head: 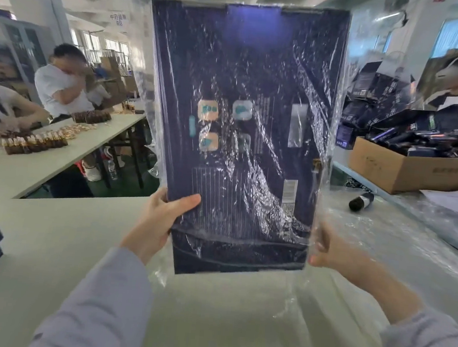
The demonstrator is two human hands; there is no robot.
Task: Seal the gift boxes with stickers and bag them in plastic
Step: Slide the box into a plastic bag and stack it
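My left sleeve (102,300) comes up from the bottom edge, and above it my left hand (155,219) grips the lower left edge of the gift box (240,119), thumb flat across the printed face, fingers curled out of sight behind. The box stands upright in the air over the table (53,228), its top end already inside the plastic bag (335,99), its bottom end still poking out of the bag's mouth. It looks like stiff, flat card, probably light for its size, so the two lower edges are the sound places to hold. The film is thin, crinkled and slippery, and I judge it would slide or tear if tugged at one spot. My right hand (326,249) pinches the bag against the box's lower right edge, fingers curled, half veiled by plastic. Further right a dark bottle (360,201) lies by a cardboard carton (414,171)
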